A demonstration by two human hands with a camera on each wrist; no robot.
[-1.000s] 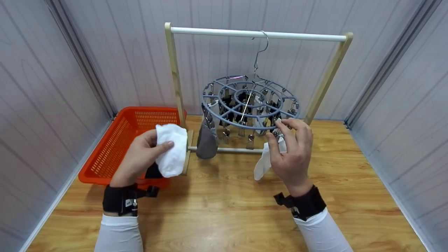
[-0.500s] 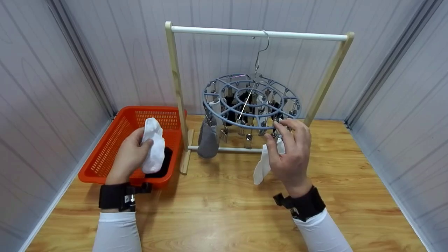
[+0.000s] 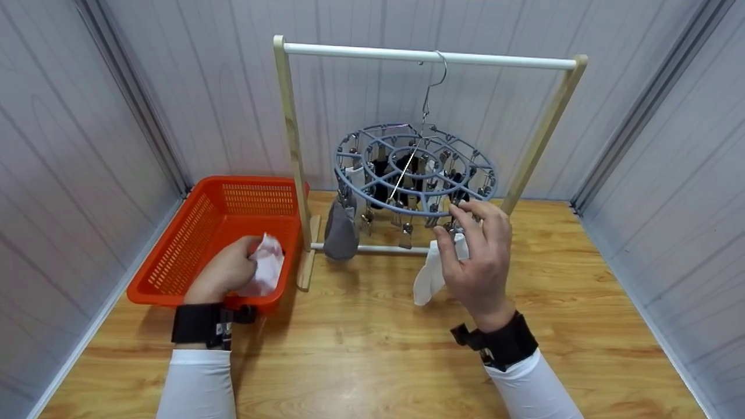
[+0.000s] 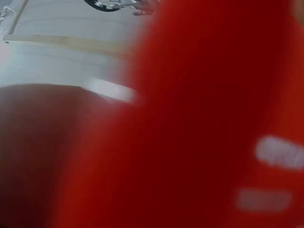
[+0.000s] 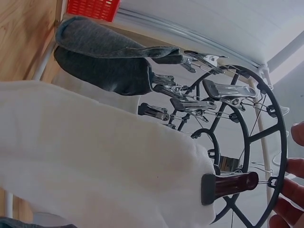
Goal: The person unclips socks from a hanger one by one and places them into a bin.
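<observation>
My left hand (image 3: 230, 265) is down inside the orange basket (image 3: 157, 256), its curled fingers holding a white sock (image 3: 268, 267) low against the near right corner. Red plastic fills most of the left wrist view and hides that grip. On the right, my right hand (image 3: 480, 256) is raised at the front rim of a round grey clip hanger (image 3: 372, 201), thumb apart from the fingers. Its fingertips (image 5: 292, 190) meet the outer ring in the right wrist view. Just left of that hand hangs another white sock (image 5: 104, 156), caught in a metal clip (image 5: 232, 185).
A wooden rack with a white top bar (image 3: 361, 52) carries the hanger by its hook (image 3: 442, 70). Grey socks (image 3: 341, 230) hang at its left side, and black ones (image 3: 381, 180) farther in. Panelled walls (image 3: 657, 174) enclose the wooden floor (image 3: 372, 349).
My left hand has moved left and down into the basket with the white sock, covering a black item seen there before. My right hand has shifted slightly left, and the hanger has turned a little.
</observation>
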